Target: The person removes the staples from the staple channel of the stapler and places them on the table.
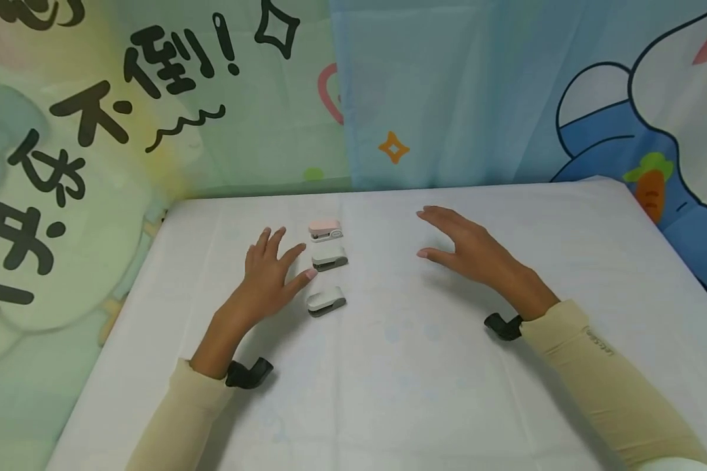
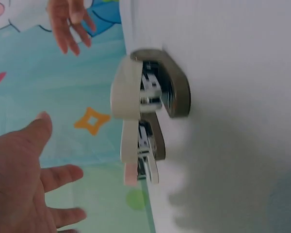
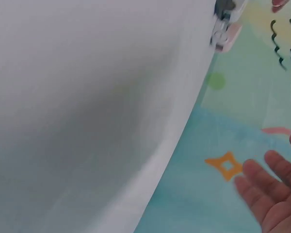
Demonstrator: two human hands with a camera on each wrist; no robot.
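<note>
Three small staplers lie in a column on the white table, left of its middle. Farthest back is a pink and white stapler (image 1: 325, 229); below it comes a white stapler with a grey base (image 1: 330, 259), then a nearer white and grey stapler (image 1: 326, 301). My left hand (image 1: 268, 278) hovers just left of them, fingers spread and holding nothing; its thumb tip overlaps the edge of the middle stapler in the head view. Over the table to the right, my right hand (image 1: 472, 248) is held in the air with thumb and fingers apart, nothing in it.
A white cloth covers the table (image 1: 424, 392). Behind it hangs a printed curtain (image 1: 436, 85) with a rabbit, a carrot and black characters. Each wrist wears a black camera mount, the left one (image 1: 249, 373) and the right one (image 1: 503, 326).
</note>
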